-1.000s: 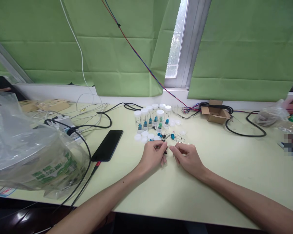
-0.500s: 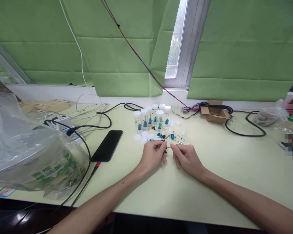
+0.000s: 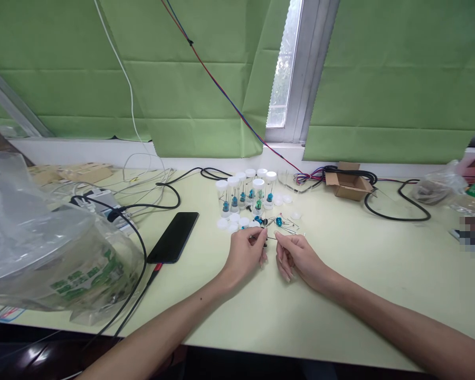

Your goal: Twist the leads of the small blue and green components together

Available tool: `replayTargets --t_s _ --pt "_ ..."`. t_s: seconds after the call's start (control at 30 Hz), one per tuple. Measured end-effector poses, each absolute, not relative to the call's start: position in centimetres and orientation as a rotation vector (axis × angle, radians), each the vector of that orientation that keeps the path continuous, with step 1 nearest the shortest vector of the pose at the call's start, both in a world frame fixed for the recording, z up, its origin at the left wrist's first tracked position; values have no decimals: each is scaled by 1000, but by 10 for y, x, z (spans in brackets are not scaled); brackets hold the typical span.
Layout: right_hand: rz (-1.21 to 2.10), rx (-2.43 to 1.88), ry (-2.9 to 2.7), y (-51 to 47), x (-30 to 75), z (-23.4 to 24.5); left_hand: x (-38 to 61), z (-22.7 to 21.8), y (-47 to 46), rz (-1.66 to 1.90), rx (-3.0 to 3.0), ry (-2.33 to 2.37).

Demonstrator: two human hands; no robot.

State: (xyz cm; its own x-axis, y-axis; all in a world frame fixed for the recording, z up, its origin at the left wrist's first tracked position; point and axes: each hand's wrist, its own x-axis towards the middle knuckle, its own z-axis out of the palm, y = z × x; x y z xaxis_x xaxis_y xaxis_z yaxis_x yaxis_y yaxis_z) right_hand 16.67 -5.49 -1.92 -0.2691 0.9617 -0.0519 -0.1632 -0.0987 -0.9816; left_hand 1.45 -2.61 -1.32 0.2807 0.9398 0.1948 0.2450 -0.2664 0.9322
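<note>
My left hand [image 3: 246,254] and my right hand [image 3: 296,256] rest close together on the pale green table [image 3: 340,295], fingers curled in a pinch. Between their fingertips runs a small dark component with thin wire leads [image 3: 268,240], held from both sides. Just beyond the hands lie loose blue components [image 3: 278,221], thin leads and white caps [image 3: 233,226]. Behind these stands a cluster of clear vials with white lids [image 3: 245,192], each with a blue or green part inside.
A black phone [image 3: 173,236] lies left of my hands, with black cables [image 3: 140,248] looping around it. A large clear plastic bag [image 3: 43,248] fills the left side. An open cardboard box [image 3: 348,182] and more cable sit at the back right.
Both hands have stayed in place, with the right hand's fingers shifting slightly down and toward the left hand. Nothing else moved.
</note>
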Motion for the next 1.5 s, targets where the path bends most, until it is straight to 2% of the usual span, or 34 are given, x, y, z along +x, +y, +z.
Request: replayTargets --t_s 0.23,0.6,0.77,1.5 --pt "1589 -968 -1156 -54 166 -21 15 -14 -26 1058 1699 1093" --pt "1061 -1080 -1335 -52 172 -21 18 -9 -25 1028 1466 838" --pt "958 -1120 -1365 -50 175 -23 18 -9 -25 1030 1418 773" --pt "1270 -1056 -1126 -50 170 -19 18 -22 -24 1234 1667 918"
